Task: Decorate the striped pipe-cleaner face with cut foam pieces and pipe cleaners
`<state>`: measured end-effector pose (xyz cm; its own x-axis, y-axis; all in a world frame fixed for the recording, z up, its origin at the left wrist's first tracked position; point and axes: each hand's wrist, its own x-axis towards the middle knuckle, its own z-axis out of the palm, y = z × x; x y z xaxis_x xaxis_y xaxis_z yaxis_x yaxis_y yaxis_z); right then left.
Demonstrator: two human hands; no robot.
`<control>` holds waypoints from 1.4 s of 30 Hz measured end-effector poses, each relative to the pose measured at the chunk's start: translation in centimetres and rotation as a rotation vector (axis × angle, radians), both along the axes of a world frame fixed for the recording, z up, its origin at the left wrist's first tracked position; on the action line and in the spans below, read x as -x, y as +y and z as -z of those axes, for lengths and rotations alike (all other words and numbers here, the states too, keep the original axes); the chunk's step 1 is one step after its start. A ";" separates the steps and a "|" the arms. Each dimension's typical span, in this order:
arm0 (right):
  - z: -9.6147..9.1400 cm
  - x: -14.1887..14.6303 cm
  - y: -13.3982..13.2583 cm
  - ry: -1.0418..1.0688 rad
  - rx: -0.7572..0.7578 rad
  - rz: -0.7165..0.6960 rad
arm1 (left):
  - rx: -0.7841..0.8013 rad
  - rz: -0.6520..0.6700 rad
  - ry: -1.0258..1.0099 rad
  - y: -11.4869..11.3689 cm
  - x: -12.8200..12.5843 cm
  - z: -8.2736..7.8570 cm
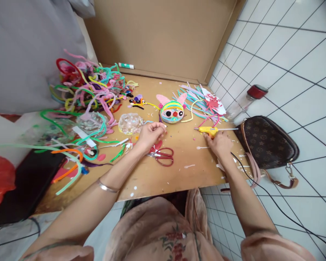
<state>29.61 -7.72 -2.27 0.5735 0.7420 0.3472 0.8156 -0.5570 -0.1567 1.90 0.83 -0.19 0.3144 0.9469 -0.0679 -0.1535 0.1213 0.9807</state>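
Observation:
My left hand is closed in a pinch, with a small white piece at its fingertips, too small to name. Just beyond it sits a round craft figure with pink ears, dark round eyes, a red nose and colored strips over its top. On the right, my right hand is wrapped round the handle of a yellow hot glue gun; its nozzle points left and a glue stick sticks out behind. Red-handled scissors lie below my left hand. Left of that hand is a clear plastic ball half.
A heap of colorful pipe cleaners covers the table's left side; more pipe cleaners lie at the back right. A glue stick tube rests by the cardboard panel. A bottle and a brown bag stand right.

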 end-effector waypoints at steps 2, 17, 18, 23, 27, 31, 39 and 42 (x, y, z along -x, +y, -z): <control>0.0 -0.5 0.0 0.043 0.063 0.041 | 0.010 0.014 -0.005 -0.1 -0.1 0.2; -2.5 4.5 4.3 0.418 -0.648 -0.005 | 0.120 -0.037 -0.134 0.7 -0.2 0.9; -2.6 5.3 4.7 0.395 -0.651 -0.041 | 0.118 -0.047 -0.138 0.8 -0.1 0.8; -1.7 8.0 4.3 0.241 -0.551 -0.150 | 0.100 -0.076 -0.151 1.0 0.0 0.8; -0.2 8.0 3.3 0.113 -0.453 -0.210 | 0.117 -0.074 -0.165 0.8 -0.2 0.9; 0.2 8.3 2.9 0.040 -0.385 -0.268 | 0.130 -0.056 -0.156 0.5 -0.3 1.0; 0.7 8.5 2.9 -0.012 -0.376 -0.293 | 0.123 -0.053 -0.150 0.3 -0.4 0.9; 1.3 8.2 3.2 -0.051 -0.463 -0.306 | 0.138 -0.066 -0.159 0.2 -0.5 0.7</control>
